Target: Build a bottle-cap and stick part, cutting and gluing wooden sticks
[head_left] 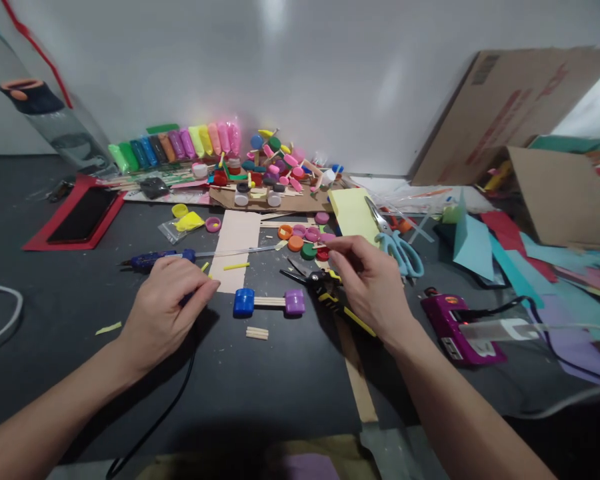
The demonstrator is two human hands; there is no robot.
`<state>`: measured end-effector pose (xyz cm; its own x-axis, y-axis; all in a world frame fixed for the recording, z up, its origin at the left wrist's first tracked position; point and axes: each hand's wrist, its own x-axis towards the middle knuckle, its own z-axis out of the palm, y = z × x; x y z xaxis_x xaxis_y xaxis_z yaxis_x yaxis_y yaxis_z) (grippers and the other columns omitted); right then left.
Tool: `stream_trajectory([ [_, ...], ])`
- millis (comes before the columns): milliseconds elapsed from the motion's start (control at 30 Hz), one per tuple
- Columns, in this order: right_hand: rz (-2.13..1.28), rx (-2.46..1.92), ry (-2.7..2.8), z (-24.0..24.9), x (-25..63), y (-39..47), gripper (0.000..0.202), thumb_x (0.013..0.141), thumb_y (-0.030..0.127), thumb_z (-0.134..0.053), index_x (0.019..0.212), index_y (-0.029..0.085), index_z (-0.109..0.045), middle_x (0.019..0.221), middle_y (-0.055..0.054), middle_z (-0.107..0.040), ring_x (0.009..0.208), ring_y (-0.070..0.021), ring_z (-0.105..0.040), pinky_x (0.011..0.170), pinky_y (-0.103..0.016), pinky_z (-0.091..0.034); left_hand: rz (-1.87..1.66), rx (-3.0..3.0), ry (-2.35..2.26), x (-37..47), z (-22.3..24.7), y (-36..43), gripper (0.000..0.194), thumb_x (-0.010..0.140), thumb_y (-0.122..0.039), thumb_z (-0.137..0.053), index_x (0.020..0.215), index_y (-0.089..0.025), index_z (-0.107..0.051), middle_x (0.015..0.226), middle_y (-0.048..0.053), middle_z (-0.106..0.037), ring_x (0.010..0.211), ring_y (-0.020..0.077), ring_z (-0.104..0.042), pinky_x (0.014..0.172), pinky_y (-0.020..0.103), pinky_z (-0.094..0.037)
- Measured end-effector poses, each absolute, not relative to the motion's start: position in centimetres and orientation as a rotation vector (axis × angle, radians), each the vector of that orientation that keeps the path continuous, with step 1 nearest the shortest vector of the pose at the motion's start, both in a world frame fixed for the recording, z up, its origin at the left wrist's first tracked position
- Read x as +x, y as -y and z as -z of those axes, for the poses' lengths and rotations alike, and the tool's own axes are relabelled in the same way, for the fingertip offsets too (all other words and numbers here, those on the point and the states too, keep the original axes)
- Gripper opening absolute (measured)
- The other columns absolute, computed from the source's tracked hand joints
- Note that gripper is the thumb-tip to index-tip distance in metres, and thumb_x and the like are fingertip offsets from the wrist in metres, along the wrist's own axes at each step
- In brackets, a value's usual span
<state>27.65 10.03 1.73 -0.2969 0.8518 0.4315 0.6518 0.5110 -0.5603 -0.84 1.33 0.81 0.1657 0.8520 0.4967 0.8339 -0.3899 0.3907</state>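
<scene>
My left hand (pixel 166 308) is closed around the handle of a blue glue gun (pixel 153 260). Its nozzle points left, and a long clear glue stick (pixel 237 251) sticks out to the right. My right hand (pixel 373 283) is pinched above yellow-and-black cutters (pixel 325 288); a thin pale piece shows at the fingertips, but whether they hold it is unclear. Between my hands lies a blue bottle cap (pixel 244 303) joined by small wooden sticks (pixel 269 302) to a purple cap (pixel 295 303). Several short sticks (pixel 257 333) rest side by side in front of it.
Loose coloured caps (pixel 295 243) and a cardboard strip (pixel 240 230) lie beyond my hands. Light-blue scissors (pixel 403 253) rest on a yellow pad (pixel 353 213). At right are a purple device (pixel 455 330) with cables and coloured paper (pixel 473 243); a phone (pixel 83 213) lies left.
</scene>
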Motion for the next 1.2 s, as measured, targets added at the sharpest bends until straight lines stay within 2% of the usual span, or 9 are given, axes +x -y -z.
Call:
stream_trajectory([
  [100, -0.369, -1.228, 1.987, -0.7, 27.6, -10.9, 0.018, 0.093, 0.031, -0.055, 0.082, 0.021, -0.065, 0.076, -0.002, -0.068, 0.066, -0.0163, -0.060, 0.063, -0.028, -0.044, -0.960, 2.454, -1.666, -0.8, -1.3, -1.8, 0.015, 0.094, -0.017, -0.050, 0.101, -0.020, -0.063, 0.091, 0.005, -0.071, 0.086, 0.0207, -0.064, 0.081, 0.038, -0.044],
  [233, -0.384, -1.241, 1.925, 0.4, 28.1, -11.2, 0.018, 0.094, 0.029, -0.052, 0.087, 0.021, -0.067, 0.081, -0.003, -0.069, 0.066, -0.0162, -0.059, 0.063, -0.029, -0.043, -0.940, 2.479, -1.668, -0.2, -1.9, -2.9, 0.016, 0.095, -0.019, -0.050, 0.098, -0.021, -0.065, 0.076, 0.002, -0.069, 0.071, 0.0192, -0.061, 0.077, 0.038, -0.044],
  [467, -0.376, -1.310, 1.802, 0.2, 29.8, -11.7, 0.020, 0.091, 0.031, -0.055, 0.075, 0.021, -0.063, 0.066, 0.001, -0.061, 0.059, -0.0154, -0.053, 0.059, -0.028, -0.042, -1.167, 2.519, -1.849, -0.1, -1.2, -4.5, 0.008, 0.089, -0.021, -0.059, 0.082, -0.023, -0.061, 0.086, 0.005, -0.066, 0.091, 0.0252, -0.061, 0.085, 0.043, -0.044],
  [567, -0.378, -1.318, 1.784, 0.1, 29.8, -12.0, 0.016, 0.092, 0.029, -0.053, 0.089, 0.021, -0.066, 0.078, -0.002, -0.067, 0.065, -0.0165, -0.057, 0.061, -0.029, -0.043, -1.130, 2.534, -1.873, -0.8, -1.0, -4.5, 0.009, 0.090, -0.017, -0.056, 0.091, -0.022, -0.064, 0.097, 0.007, -0.068, 0.097, 0.0263, -0.061, 0.087, 0.044, -0.044],
  [667, -0.413, -1.312, 1.824, 0.1, 29.9, -12.2, 0.018, 0.091, 0.031, -0.056, 0.080, 0.022, -0.066, 0.072, -0.002, -0.066, 0.061, -0.0165, -0.057, 0.058, -0.029, -0.043, -1.082, 2.514, -1.895, -1.3, -1.3, -4.4, 0.015, 0.093, -0.016, -0.053, 0.102, -0.021, -0.064, 0.094, 0.007, -0.070, 0.092, 0.0252, -0.062, 0.085, 0.043, -0.043],
  [833, -0.412, -1.321, 1.811, 0.2, 30.4, -12.7, 0.018, 0.093, 0.026, -0.049, 0.090, 0.021, -0.066, 0.080, -0.004, -0.068, 0.064, -0.0176, -0.059, 0.059, -0.030, -0.044, -0.752, 2.529, -1.811, -0.8, -2.4, -5.3, 0.018, 0.096, -0.025, -0.051, 0.088, -0.021, -0.067, 0.081, 0.003, -0.071, 0.079, 0.0210, -0.063, 0.082, 0.041, -0.040],
  [1000, -0.476, -1.310, 1.865, 0.5, 30.4, -12.8, 0.016, 0.092, 0.027, -0.052, 0.091, 0.022, -0.067, 0.084, -0.004, -0.072, 0.063, -0.0180, -0.061, 0.057, -0.029, -0.045, -0.353, 2.576, -1.809, 0.7, -2.7, -10.8, 0.017, 0.094, -0.025, -0.054, 0.097, -0.019, -0.070, 0.093, 0.007, -0.073, 0.092, 0.0263, -0.063, 0.080, 0.043, -0.045],
  [1100, -0.493, -1.297, 1.899, 0.5, 30.3, -12.7, 0.017, 0.092, 0.029, -0.054, 0.087, 0.021, -0.068, 0.082, -0.004, -0.073, 0.068, -0.0192, -0.064, 0.062, -0.029, -0.047, -0.213, 2.573, -1.779, 2.2, -2.4, -15.5, 0.015, 0.094, -0.023, -0.056, 0.100, -0.017, -0.069, 0.097, 0.008, -0.071, 0.098, 0.0243, -0.063, 0.084, 0.042, -0.050],
  [1200, -0.501, -1.289, 1.915, 0.5, 30.4, -12.6, 0.017, 0.093, 0.028, -0.054, 0.086, 0.020, -0.068, 0.082, -0.004, -0.073, 0.073, -0.0194, -0.066, 0.067, -0.029, -0.048, -0.066, 2.542, -1.766, 3.8, -1.8, -19.0, 0.031, 0.093, -0.034, -0.059, 0.118, -0.017, -0.060, 0.119, 0.009, -0.063, 0.101, 0.0220, -0.064, 0.086, 0.044, -0.055],
])
